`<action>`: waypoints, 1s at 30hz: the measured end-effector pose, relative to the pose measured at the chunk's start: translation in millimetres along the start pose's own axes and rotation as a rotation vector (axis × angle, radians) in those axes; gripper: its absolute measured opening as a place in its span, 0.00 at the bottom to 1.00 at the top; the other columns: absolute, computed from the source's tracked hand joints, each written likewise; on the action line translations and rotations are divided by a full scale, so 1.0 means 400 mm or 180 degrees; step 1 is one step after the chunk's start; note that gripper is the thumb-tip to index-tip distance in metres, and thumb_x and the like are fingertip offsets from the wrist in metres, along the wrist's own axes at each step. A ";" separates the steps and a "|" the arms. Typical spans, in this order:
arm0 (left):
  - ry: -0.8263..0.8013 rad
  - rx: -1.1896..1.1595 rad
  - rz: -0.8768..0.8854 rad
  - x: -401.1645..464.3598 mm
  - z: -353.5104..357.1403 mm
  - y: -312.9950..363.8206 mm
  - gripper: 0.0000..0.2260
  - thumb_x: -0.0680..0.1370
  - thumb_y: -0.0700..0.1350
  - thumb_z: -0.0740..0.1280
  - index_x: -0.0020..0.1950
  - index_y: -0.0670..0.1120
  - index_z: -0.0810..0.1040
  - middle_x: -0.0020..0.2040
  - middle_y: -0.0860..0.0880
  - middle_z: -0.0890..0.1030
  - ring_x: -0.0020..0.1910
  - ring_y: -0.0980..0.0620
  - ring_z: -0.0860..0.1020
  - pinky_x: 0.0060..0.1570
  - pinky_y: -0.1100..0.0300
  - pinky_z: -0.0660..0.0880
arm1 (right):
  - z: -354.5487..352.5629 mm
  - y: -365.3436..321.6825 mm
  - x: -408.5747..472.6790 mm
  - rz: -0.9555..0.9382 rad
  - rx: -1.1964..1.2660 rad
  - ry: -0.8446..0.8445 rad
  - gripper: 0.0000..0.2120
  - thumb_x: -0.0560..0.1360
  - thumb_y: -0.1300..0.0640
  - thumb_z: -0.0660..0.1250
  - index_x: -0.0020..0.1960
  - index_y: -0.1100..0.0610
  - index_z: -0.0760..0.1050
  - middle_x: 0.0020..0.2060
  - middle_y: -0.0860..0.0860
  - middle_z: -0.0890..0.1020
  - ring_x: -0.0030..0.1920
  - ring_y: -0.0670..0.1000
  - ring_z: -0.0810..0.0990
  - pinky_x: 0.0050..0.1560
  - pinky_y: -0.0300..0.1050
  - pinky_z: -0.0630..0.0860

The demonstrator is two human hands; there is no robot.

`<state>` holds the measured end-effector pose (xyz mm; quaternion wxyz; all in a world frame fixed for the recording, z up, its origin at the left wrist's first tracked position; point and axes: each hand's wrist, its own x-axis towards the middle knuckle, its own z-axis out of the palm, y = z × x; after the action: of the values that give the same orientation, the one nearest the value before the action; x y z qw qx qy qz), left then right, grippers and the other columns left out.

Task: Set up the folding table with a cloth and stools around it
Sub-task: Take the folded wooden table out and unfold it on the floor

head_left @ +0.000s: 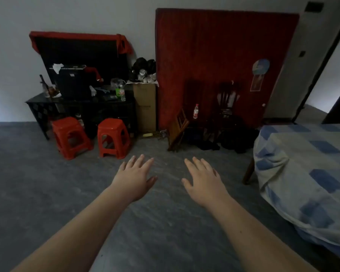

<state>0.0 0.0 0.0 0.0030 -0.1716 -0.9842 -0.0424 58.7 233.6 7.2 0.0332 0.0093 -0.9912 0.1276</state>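
Observation:
Two red plastic stools stand on the grey floor by the black side table, one on the left [69, 136] and one to its right [113, 137]. A large red panel [220, 55], perhaps the folded table top, leans upright against the back wall. A blue and white checked cloth [302, 173] is draped over something at the right. My left hand [134, 178] and my right hand [203, 181] stretch forward over the bare floor, palms down, fingers straight and spread. Neither holds anything.
A black side table [37, 103] loaded with a black box, bottles and clutter stands against the wall on the left. Beside it is a tall cardboard box [145, 108]. Dark wooden chairs [227, 110] and a small wooden stool [178, 130] sit before the red panel. A doorway opens far right.

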 end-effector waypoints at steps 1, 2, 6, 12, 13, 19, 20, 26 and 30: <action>-0.0019 -0.0001 0.0016 0.025 0.003 -0.012 0.32 0.80 0.67 0.49 0.81 0.58 0.45 0.82 0.48 0.48 0.81 0.44 0.47 0.77 0.43 0.50 | 0.007 0.000 0.029 -0.0015 0.0013 -0.0012 0.32 0.81 0.38 0.54 0.81 0.44 0.46 0.81 0.47 0.51 0.80 0.52 0.46 0.78 0.58 0.52; -0.0019 0.0002 -0.0005 0.053 0.007 -0.024 0.32 0.81 0.67 0.50 0.81 0.58 0.46 0.82 0.48 0.48 0.81 0.44 0.47 0.77 0.43 0.50 | 0.013 0.000 0.060 0.0014 -0.0003 -0.0020 0.32 0.81 0.38 0.54 0.81 0.44 0.46 0.81 0.47 0.51 0.80 0.52 0.46 0.78 0.58 0.52; 0.0037 0.0039 0.0070 0.204 0.028 -0.094 0.32 0.80 0.67 0.50 0.81 0.57 0.45 0.82 0.48 0.49 0.81 0.44 0.47 0.77 0.43 0.51 | 0.039 -0.009 0.219 0.0042 -0.0109 -0.0058 0.32 0.81 0.38 0.54 0.81 0.44 0.46 0.81 0.48 0.50 0.80 0.52 0.46 0.77 0.58 0.53; -0.0015 -0.0028 0.0114 0.472 0.021 -0.243 0.32 0.80 0.67 0.50 0.81 0.58 0.45 0.82 0.48 0.49 0.81 0.43 0.48 0.77 0.43 0.50 | 0.060 -0.059 0.504 0.0072 -0.0117 0.0018 0.32 0.81 0.38 0.54 0.81 0.44 0.47 0.81 0.47 0.51 0.80 0.52 0.46 0.76 0.58 0.53; -0.0030 -0.0045 0.0123 0.515 0.016 -0.268 0.32 0.80 0.67 0.50 0.81 0.58 0.45 0.82 0.48 0.49 0.81 0.43 0.48 0.77 0.43 0.50 | 0.062 -0.067 0.550 0.0082 -0.0111 0.0033 0.32 0.81 0.38 0.54 0.81 0.44 0.47 0.81 0.47 0.51 0.80 0.52 0.46 0.76 0.58 0.54; 0.0014 0.0014 0.0181 0.749 -0.010 -0.397 0.32 0.81 0.67 0.51 0.81 0.57 0.45 0.82 0.48 0.48 0.81 0.43 0.47 0.77 0.43 0.51 | 0.084 -0.099 0.791 0.0185 -0.0092 0.0042 0.32 0.81 0.38 0.54 0.81 0.43 0.47 0.81 0.47 0.51 0.80 0.51 0.45 0.77 0.58 0.52; -0.0008 0.0001 0.0181 0.778 -0.011 -0.412 0.32 0.81 0.67 0.51 0.81 0.57 0.45 0.82 0.48 0.48 0.81 0.43 0.47 0.77 0.43 0.51 | 0.087 -0.100 0.824 0.0207 -0.0070 0.0023 0.32 0.81 0.38 0.54 0.81 0.43 0.47 0.81 0.46 0.51 0.80 0.51 0.45 0.77 0.58 0.52; -0.0079 -0.0044 0.0187 0.955 0.002 -0.490 0.32 0.81 0.67 0.50 0.81 0.58 0.45 0.82 0.48 0.48 0.81 0.43 0.47 0.77 0.42 0.51 | 0.100 -0.097 1.028 0.0254 -0.0036 -0.0005 0.31 0.82 0.39 0.54 0.81 0.44 0.47 0.81 0.47 0.51 0.80 0.51 0.46 0.78 0.59 0.55; -0.0131 -0.0041 0.0139 1.104 0.025 -0.524 0.32 0.81 0.67 0.50 0.81 0.57 0.45 0.82 0.47 0.49 0.81 0.43 0.47 0.77 0.42 0.52 | 0.124 -0.070 1.181 0.0248 0.0026 -0.0095 0.31 0.82 0.40 0.55 0.81 0.44 0.48 0.81 0.46 0.51 0.80 0.51 0.45 0.78 0.60 0.55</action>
<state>-486.5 -46.6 -18.2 -0.0175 -0.1939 -0.9798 -0.0451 -414.9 189.3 -1.4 0.0134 -0.0272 -0.9907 0.1327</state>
